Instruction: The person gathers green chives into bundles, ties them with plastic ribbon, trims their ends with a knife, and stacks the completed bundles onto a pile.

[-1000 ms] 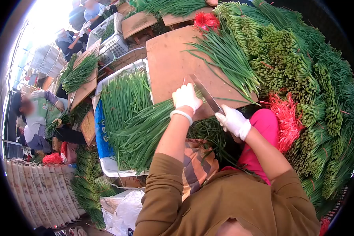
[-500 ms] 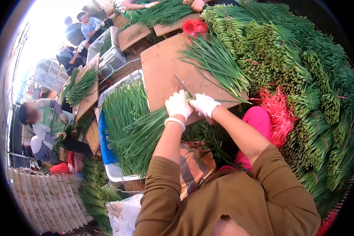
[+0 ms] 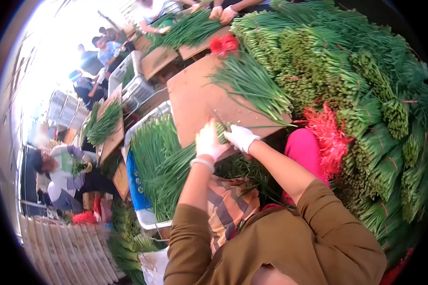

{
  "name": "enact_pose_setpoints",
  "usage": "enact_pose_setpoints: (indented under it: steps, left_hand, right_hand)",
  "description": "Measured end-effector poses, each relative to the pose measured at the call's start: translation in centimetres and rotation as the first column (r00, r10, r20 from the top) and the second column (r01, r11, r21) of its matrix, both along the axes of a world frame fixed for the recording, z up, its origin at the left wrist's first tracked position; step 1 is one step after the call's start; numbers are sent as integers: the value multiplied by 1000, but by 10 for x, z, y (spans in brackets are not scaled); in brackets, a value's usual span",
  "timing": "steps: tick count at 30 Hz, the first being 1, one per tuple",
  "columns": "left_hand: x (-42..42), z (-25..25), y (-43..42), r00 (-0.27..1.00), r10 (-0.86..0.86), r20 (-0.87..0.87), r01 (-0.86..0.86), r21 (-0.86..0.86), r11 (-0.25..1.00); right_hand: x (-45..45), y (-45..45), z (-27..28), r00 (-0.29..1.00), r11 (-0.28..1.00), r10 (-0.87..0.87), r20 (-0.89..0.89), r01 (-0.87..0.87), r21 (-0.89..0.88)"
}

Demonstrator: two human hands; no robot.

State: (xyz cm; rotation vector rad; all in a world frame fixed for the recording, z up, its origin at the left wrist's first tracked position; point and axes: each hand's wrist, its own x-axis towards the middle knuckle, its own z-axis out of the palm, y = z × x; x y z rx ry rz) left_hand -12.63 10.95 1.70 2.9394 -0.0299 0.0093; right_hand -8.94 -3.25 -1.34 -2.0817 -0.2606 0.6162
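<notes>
Your green bunch (image 3: 175, 166): long, slender leaves, lying slantwise, spread over the white crate (image 3: 150, 222); other end at your left hand (image 3: 209, 140), by the board (image 3: 190, 97)'s near edge. Your knife (image 3: 218, 117): thin, blurred blade, slanting forward-left from your right hand (image 3: 241, 137)

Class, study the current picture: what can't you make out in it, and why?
- Head view: handle of the knife, hidden by the right hand.
- Head view: the knife's edge, blurred.
- Head view: part of the greens, covered by the left hand.
- Head view: head of the top co-worker, cut off by the upper edge.
</notes>
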Motion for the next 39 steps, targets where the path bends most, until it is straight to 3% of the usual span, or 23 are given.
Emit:
enact_pose_setpoints:
  steps: [2, 3, 4, 6, 10, 13, 16, 18, 20, 23, 25, 26, 27, 28, 29, 30, 32, 34, 36, 39]
  left_hand:
    - [-17, 10, 10, 999, -27, 24, 24, 132, 991]
    - [-25, 15, 16, 1000, 1, -27, 4, 189, 982]
    - [-35, 18, 23, 996, 40, -78, -19, 249, 968]
    - [-42, 8, 37, 995, 65, -80, -38, 306, 951]
    - [-41, 1, 49, 993, 87, -76, -58, 324, 944]
    - [-41, 10, 49, 996, 66, -59, -44, 320, 946]
    - [-41, 24, 62, 999, 43, 18, -46, 245, 968]
    - [-45, 49, 73, 989, 100, 106, -106, 54, 993]
    - [-50, 67, 90, 941, 173, 290, -137, -142, 980]
    - [-60, 120, 96, 902, 234, 362, -6, -534, 846]
    - [-68, 149, 95, 858, 202, 473, 180, -643, 744]
    - [-88, 182, 71, 861, 299, 411, 67, -674, 735]
    - [-92, 194, 68, 878, 203, 433, 248, -775, 582]
    - [-97, 197, 69, 864, 216, 455, 256, -767, 589]
    - [-101, 198, 65, 877, 164, 451, 356, -842, 406]
    - [-110, 216, 41, 858, 72, 509, 459, -822, 337]
    - [-122, 232, 15, 841, 12, 541, 522, -816, 247]
    - [-124, 219, 33, 856, -49, 515, 515, -857, -31]
    - [-121, 224, 25, 878, -133, 459, 394, -853, -342]
    - [-108, 231, 1, 883, -109, 457, 443, -887, -131]
  right_hand:
    - [-4, -16, 13, 976, 991, -33, -215, 60, 119]
    - [-4, -24, 18, 970, 992, -6, -241, 37, 124]
    - [-4, -30, 17, 999, 999, -18, -42, 20, 50]
    - [-9, -43, 7, 940, 994, 26, 341, 14, -112]
    - [13, -66, -10, 800, 983, 76, 595, 42, -181]
    - [9, -81, 10, 871, 903, 224, 438, -16, -430]
    - [-2, -86, 17, 748, 905, 192, 636, 115, -409]
    - [-2, -83, 23, 663, 966, 93, 743, 121, -228]
    - [-4, -73, 40, 704, 978, 107, 702, 53, -203]
    - [-13, -35, 76, 608, 995, 2, 794, -84, 62]
    - [-33, -8, 126, 620, 957, -80, 781, -171, 234]
    - [-35, 6, 138, 617, 908, -112, 779, -254, 332]
    - [-58, 4, 180, 701, 844, -105, 705, -312, 436]
    - [-60, 16, 184, 695, 787, -122, 708, -367, 496]
    - [-69, 19, 195, 775, 742, -68, 629, -382, 551]
    - [-82, 14, 207, 716, 812, -74, 694, -360, 459]
    - [-99, 16, 202, 836, 604, -41, 547, -416, 680]
    - [-112, 4, 197, 803, 581, -47, 594, -462, 670]
    - [-124, -1, 181, 796, 680, -53, 603, -414, 605]
    - [-134, -17, 171, 864, 540, -165, 475, -324, 777]
